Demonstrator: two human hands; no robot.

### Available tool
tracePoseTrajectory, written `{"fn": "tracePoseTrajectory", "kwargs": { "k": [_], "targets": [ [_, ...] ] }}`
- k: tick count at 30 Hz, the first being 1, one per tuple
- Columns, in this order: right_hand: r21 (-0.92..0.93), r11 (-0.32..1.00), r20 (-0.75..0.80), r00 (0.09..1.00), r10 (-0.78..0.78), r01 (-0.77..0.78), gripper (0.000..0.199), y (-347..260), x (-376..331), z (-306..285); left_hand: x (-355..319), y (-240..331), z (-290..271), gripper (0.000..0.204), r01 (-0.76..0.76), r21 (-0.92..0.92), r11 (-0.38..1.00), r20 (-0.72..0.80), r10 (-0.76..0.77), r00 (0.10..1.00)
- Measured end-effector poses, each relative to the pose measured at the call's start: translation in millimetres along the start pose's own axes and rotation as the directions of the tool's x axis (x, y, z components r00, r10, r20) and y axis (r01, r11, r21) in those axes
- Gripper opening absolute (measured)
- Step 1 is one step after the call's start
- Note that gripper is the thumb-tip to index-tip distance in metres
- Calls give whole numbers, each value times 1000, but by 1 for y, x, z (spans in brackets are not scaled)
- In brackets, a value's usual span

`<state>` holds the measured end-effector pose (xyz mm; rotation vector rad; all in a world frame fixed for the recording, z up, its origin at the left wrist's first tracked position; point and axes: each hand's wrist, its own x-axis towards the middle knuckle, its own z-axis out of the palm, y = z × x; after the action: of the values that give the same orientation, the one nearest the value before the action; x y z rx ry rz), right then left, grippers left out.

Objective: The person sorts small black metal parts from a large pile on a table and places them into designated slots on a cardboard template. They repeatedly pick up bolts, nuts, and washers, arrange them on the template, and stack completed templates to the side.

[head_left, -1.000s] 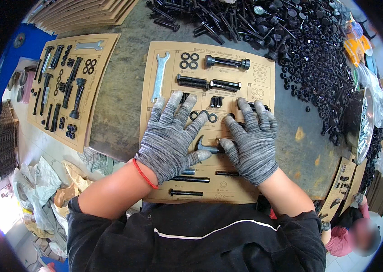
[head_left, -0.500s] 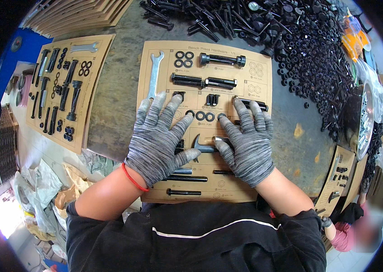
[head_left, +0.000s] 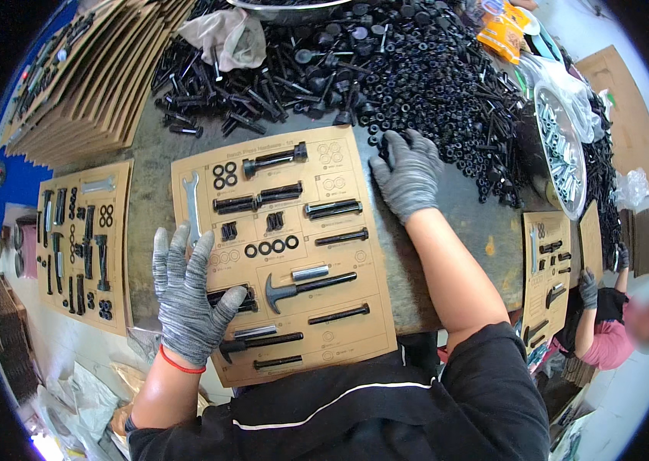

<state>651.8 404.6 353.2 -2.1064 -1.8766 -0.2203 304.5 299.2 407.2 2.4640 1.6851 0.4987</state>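
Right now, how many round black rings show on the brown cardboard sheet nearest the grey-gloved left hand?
8: a square of four rings beside the flat silver wrench, a row of four rings below. The left hand may hide more.

Above the black short-sleeved shirt [head_left: 324,442], which bears a white stripe [head_left: 378,392], are streaky grey knit gloves [head_left: 190,311] and a red wristband [head_left: 179,364].

Stained grey worktable [head_left: 495,219] above a pale floor [head_left: 63,347]
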Motion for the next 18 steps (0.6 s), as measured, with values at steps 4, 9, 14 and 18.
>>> {"fn": "tracePoseTrajectory", "kwargs": {
  "k": [4, 9, 14, 18],
  "targets": [
    [199, 971, 14, 990, -139, 134, 17, 11, 3, 8, 12, 18, -10, 76, -37, -18, 999, 3, 37, 999],
    [197, 937, -76, 957, -279, 288, 30, 56, -51, -8, 24, 44, -21, 80, -76, -42, 996, -19, 76, 997],
    [311, 934, -52, 984, -168, 176, 37, 94, -84, -45, 65, 113, -25, 66, -121, -231, 965, 51, 136, 989],
    [463, 852, 264, 956, 129, -243, 37, 129, -88, -42, 112, 166, 22, 51, 115, -384, 916, 463, 83, 882]
  ]
}}
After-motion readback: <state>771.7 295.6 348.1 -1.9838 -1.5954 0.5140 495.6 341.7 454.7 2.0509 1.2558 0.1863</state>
